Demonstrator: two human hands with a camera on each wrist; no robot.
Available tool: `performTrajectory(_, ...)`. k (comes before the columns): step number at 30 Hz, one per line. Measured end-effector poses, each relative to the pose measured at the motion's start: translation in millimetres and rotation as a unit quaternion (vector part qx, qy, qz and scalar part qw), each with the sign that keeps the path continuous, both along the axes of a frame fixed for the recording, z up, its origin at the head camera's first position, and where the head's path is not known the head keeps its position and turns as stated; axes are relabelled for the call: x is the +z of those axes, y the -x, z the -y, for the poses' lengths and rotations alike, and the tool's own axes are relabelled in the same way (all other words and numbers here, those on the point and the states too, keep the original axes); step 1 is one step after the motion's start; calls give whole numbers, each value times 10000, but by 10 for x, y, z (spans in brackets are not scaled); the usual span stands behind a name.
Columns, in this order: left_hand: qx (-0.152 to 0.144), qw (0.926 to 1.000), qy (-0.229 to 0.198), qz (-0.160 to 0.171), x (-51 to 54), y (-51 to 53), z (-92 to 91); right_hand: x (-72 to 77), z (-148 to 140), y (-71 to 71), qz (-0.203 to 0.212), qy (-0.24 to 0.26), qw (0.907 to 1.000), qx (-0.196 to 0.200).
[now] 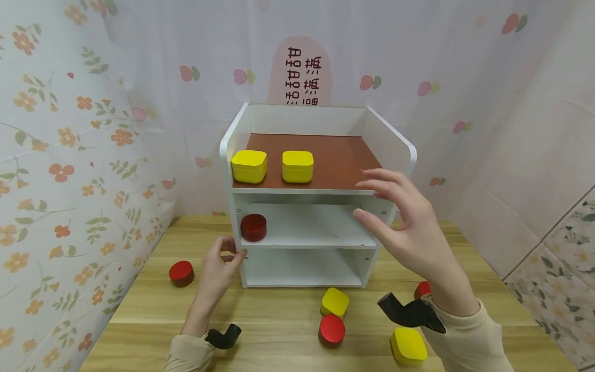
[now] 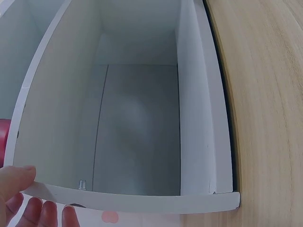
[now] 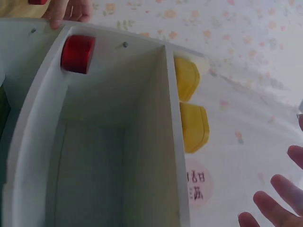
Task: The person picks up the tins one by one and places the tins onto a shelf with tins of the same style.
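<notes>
A small white shelf unit with a brown top board stands on the table. My left hand grips its left side panel, thumb on the front edge and fingers round the outer face. Raised before the unit's right side, my right hand has its fingers spread and holds nothing. Two yellow square tins, a left one and a right one, sit on the top board. On the middle shelf, at its left end, is a red round tin, also visible in the right wrist view.
Left of the unit lies a red tin on the wooden table. In front are a yellow tin, a red tin touching it, and another yellow tin. My right forearm partly hides a red tin. Patterned curtains hang behind.
</notes>
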State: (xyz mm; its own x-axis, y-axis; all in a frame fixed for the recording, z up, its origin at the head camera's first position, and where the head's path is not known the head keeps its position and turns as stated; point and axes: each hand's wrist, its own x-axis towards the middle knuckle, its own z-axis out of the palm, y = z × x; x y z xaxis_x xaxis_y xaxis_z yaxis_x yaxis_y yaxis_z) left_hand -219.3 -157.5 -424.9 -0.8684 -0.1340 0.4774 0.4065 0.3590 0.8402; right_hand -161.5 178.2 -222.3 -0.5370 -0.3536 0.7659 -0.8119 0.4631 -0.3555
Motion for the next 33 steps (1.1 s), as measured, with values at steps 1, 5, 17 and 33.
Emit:
performTrajectory(1,3,10000,9,-6,-6,4,3,-51,-37,-24,15,89,10000,3)
performTrajectory(5,21,10000,39,-59,-14,9,9,-261,-179,-112,117,438,9990,-21)
performTrajectory(17,29,10000,31,-14,-11,9,7,-841,-584,-334,1192,1102,9846,-655)
performTrajectory(33,18,10000,46,-64,-8,4,5,-1707,-1013,-622,2689,775,9393,-1986)
